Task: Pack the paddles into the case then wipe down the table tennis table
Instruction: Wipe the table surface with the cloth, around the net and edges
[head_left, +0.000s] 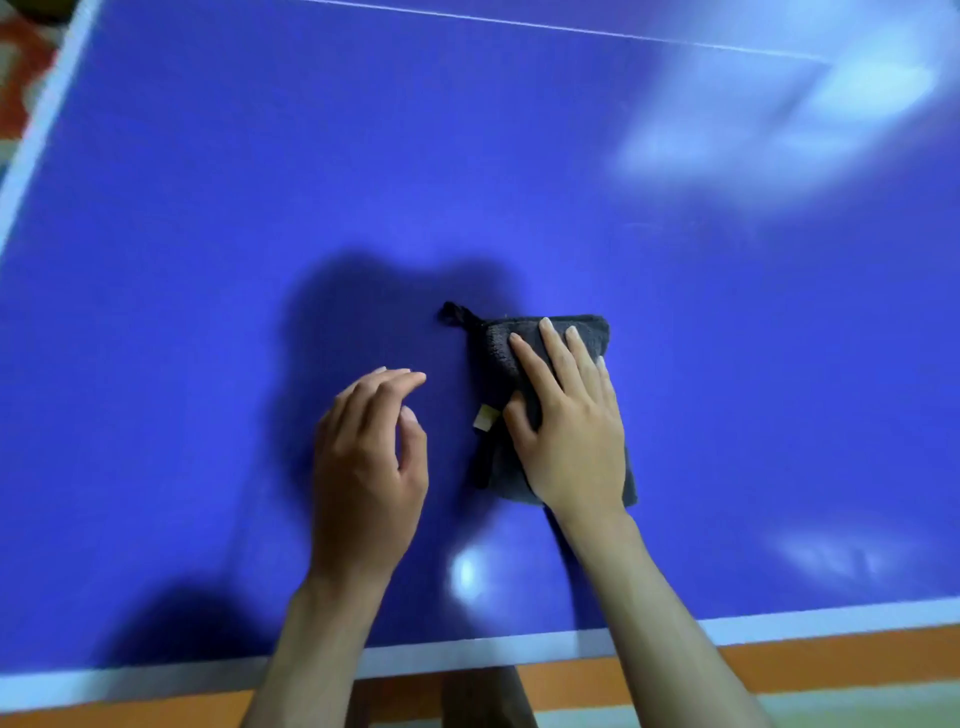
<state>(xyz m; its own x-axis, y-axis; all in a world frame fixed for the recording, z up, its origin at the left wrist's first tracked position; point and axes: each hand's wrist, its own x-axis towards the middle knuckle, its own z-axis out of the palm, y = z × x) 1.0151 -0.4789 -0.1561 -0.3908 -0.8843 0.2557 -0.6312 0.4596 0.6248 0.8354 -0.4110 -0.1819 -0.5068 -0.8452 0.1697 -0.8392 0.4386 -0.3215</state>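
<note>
A folded dark grey cloth (496, 353) with a black loop at its far left corner and a small tan tag lies flat on the blue table tennis table (208, 208). My right hand (566, 415) presses down on the cloth with straight, spread fingers. My left hand (369, 452) hovers just left of the cloth, fingers loosely curled, holding nothing. No paddles or case are in view.
The table's white border runs along the near edge (779, 621) and the left edge (36, 135). A thin white line (519, 22) crosses the far side. Orange floor (831, 670) shows below the near edge. Light glare sits at the upper right.
</note>
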